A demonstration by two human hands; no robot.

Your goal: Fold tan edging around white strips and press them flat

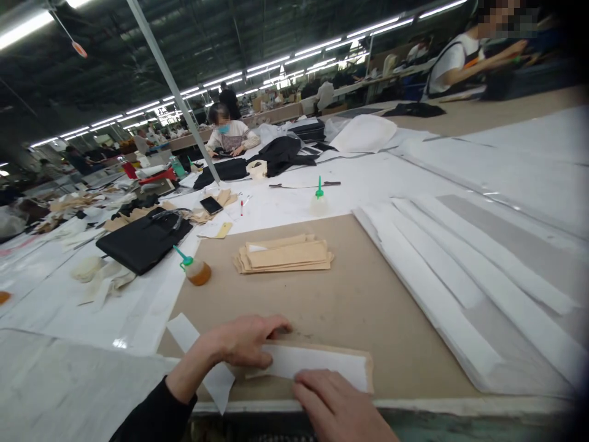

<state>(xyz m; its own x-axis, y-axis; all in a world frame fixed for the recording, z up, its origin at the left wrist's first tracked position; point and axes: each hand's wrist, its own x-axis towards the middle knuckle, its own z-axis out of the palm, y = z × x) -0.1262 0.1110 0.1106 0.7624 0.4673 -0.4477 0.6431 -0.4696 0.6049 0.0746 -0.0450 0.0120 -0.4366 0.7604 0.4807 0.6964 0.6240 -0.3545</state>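
Note:
A tan rectangular piece (369,370) lies near the table's front edge with a white strip (317,361) on top of it. My left hand (246,341) is at the left end of this pair, its thumb resting on the white strip and its index finger stretched out beyond the far edge. Thumb and index finger are apart. My right hand (338,405) lies over the near edge, fingers extended and pressed on the white strip. Another white strip (214,377) lies slantwise, partly hidden beneath my left forearm.
A stack of tan pieces (289,255) lies on the brown board (359,294). Left of it stands a glue bottle (197,272) with a green nozzle; another bottle (319,199) is farther back. A black bag (145,239) and white sheets (442,294) flank the board. A co-worker (230,135) sits opposite.

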